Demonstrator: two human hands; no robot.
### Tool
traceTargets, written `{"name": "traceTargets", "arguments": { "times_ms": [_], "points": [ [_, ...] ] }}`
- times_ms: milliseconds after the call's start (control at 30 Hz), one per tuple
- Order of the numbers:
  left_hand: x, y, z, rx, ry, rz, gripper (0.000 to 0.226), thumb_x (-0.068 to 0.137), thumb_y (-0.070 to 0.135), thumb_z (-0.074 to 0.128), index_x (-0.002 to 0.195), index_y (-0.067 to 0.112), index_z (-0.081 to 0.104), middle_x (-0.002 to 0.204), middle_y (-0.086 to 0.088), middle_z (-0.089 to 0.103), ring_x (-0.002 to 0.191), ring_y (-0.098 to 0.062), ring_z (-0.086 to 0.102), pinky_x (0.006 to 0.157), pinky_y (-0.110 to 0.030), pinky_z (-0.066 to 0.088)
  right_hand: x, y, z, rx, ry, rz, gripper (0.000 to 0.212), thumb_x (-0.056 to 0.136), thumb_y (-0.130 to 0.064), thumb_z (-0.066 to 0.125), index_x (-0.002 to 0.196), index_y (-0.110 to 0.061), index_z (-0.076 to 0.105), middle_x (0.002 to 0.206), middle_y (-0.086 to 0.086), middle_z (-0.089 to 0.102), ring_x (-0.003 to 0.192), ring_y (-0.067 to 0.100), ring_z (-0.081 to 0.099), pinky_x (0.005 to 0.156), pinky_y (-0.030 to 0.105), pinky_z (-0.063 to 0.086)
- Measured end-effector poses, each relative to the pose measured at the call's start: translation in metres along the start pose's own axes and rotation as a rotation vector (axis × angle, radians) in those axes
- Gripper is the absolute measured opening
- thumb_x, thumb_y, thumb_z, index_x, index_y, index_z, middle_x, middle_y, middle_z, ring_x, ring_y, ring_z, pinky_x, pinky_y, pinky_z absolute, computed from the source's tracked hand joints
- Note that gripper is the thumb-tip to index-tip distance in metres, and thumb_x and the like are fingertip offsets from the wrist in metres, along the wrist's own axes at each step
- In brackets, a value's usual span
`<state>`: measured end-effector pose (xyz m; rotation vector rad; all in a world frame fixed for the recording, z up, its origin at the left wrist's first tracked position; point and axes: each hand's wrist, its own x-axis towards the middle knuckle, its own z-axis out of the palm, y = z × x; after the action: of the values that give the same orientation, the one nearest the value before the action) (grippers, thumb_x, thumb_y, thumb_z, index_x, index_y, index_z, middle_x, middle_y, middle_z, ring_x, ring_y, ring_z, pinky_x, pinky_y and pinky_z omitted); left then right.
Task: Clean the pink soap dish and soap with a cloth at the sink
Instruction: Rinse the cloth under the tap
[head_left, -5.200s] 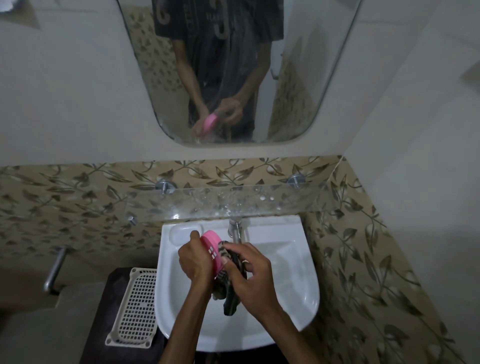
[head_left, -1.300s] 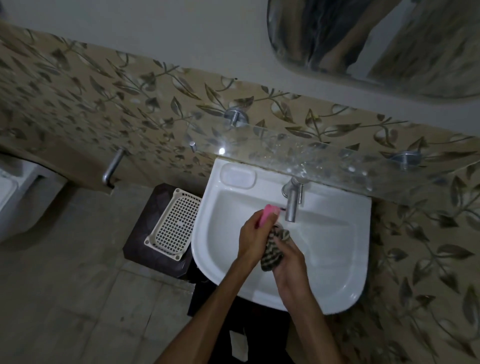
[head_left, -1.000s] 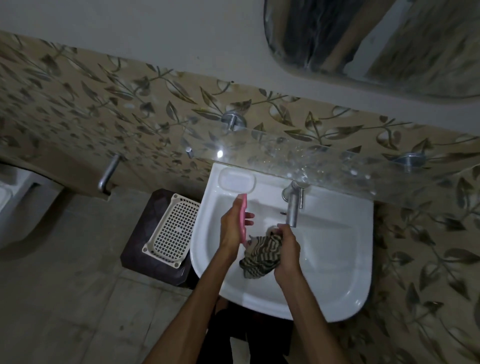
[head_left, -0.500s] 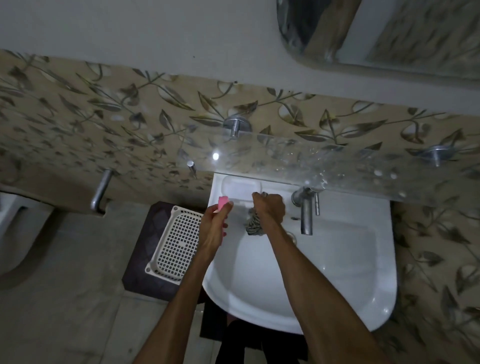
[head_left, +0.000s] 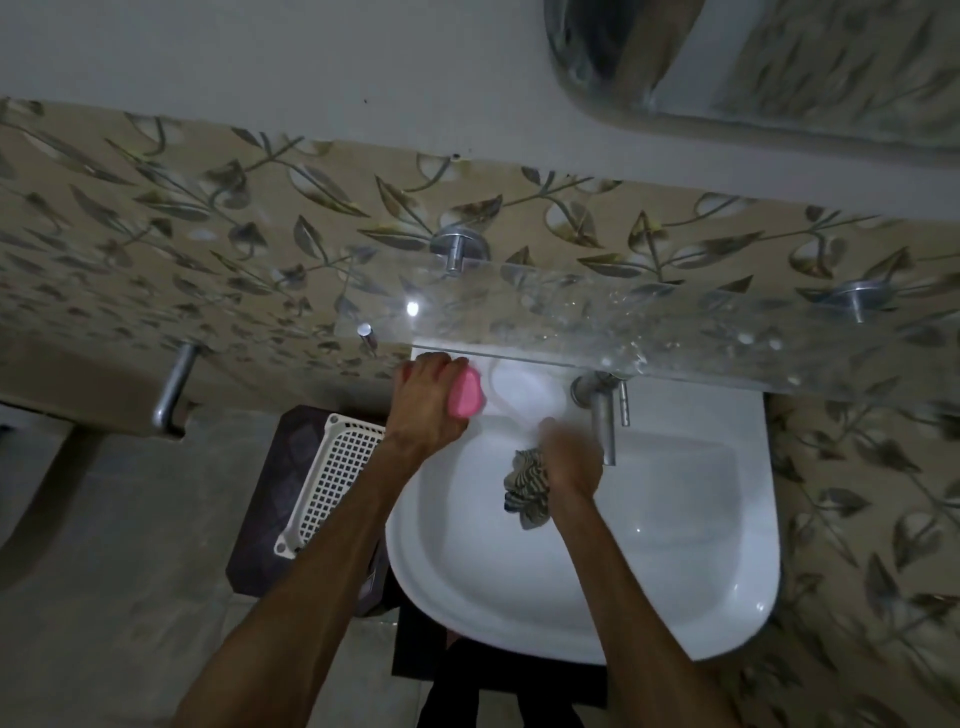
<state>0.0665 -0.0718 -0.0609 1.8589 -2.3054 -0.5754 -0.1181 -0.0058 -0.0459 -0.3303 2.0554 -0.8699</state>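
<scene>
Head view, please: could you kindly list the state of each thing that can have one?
pink soap dish: held in the left hand, at the sink's back left corner.
striped cloth: bunched, gripped by the right hand over the basin.
tap: no water visible.
sink: no standing water visible.
white mesh basket: lying on the dark stand beside the sink.

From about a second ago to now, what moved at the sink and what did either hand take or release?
The left hand carried the pink soap dish from over the basin up to the sink's back left corner, beside the moulded recess. The right hand went to that corner with the striped cloth, then drew back over the basin. Both grips are unchanged; nothing released.
</scene>
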Motion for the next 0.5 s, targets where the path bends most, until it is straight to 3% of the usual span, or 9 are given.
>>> {"name": "traceTargets", "arguments": {
  "times_ms": [67,167,267,367,500],
  "points": [
    [0.011,0.005,0.0,0.045,-0.043,0.092,0.087,0.073,0.041,0.087,0.149,0.019,0.051,0.152,-0.015,0.051,0.143,-0.035,0.042,0.118,-0.048,0.023,-0.001,0.004,-0.005,0.01,0.005,0.008,0.022,0.084,-0.031,0.074,0.071,-0.014,0.071,0.071,0.0,0.073,0.07,0.022,0.071,0.077,0.036,0.058],
    [0.023,0.014,0.002,0.091,-0.072,0.144,0.096,0.072,0.04,0.09,0.154,0.022,0.045,0.161,-0.017,0.04,0.15,-0.039,0.034,0.12,-0.053,0.024,-0.001,0.005,-0.009,0.031,0.021,0.015,0.023,0.082,-0.03,0.076,0.065,-0.017,0.069,0.069,-0.001,0.071,0.071,0.023,0.07,0.08,0.038,0.058],
    [0.029,0.02,0.006,0.068,-0.098,0.165,0.107,0.069,0.041,0.094,0.158,0.021,0.038,0.166,-0.018,0.033,0.153,-0.043,0.029,0.122,-0.056,0.023,0.0,0.003,-0.011,0.036,0.035,0.013,0.024,0.082,-0.028,0.076,0.064,-0.015,0.066,0.058,-0.006,0.067,0.061,0.018,0.068,0.068,0.026,0.055],
    [0.032,0.022,0.011,0.022,-0.091,0.164,0.111,0.067,0.039,0.096,0.159,0.015,0.038,0.165,-0.021,0.035,0.154,-0.045,0.028,0.125,-0.057,0.016,-0.002,0.002,-0.013,0.061,0.024,-0.008,0.023,0.084,-0.024,0.075,0.068,-0.011,0.066,0.041,-0.015,0.06,0.038,-0.002,0.059,0.04,0.008,0.037],
    [0.027,0.023,0.013,-0.019,-0.031,0.147,0.103,0.066,0.037,0.097,0.152,0.012,0.046,0.158,-0.02,0.047,0.149,-0.043,0.037,0.124,-0.058,0.016,-0.004,0.001,-0.015,0.056,0.011,-0.028,0.025,0.086,-0.026,0.075,0.068,-0.013,0.064,0.04,-0.017,0.058,0.036,-0.006,0.056,0.041,0.009,0.036]
  ]
}}
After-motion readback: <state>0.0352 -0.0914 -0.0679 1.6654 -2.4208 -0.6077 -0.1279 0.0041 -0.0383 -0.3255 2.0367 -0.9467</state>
